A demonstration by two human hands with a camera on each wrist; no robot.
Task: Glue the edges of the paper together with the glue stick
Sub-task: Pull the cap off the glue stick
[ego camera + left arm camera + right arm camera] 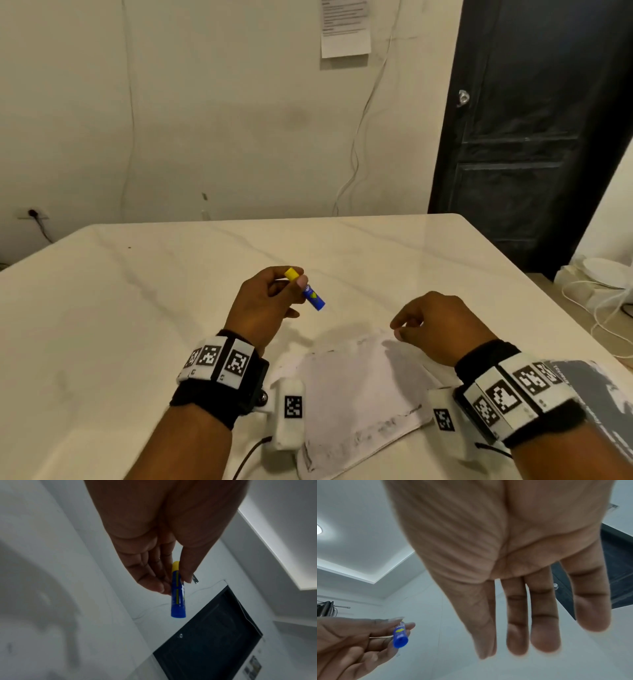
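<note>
My left hand (289, 286) is raised above the white marble table (137, 308) and pinches a small glue stick (308, 293) between thumb and fingers. The stick has a blue body and a yellow end; the yellow end points up and away, the blue end slants down to the right. In the left wrist view the glue stick (177, 592) sticks out past the fingertips. A creased white paper (359, 394) lies flat on the table between my wrists. My right hand (402, 327) hovers over the paper's far right corner, fingers relaxed, holding nothing. The right wrist view shows the glue stick (400, 634) at lower left.
A grey printed booklet (589, 387) lies at the table's right edge under my right wrist. A dark door (531, 137) stands behind the table's far right corner. Cables and a white object (603, 274) lie on the floor to the right.
</note>
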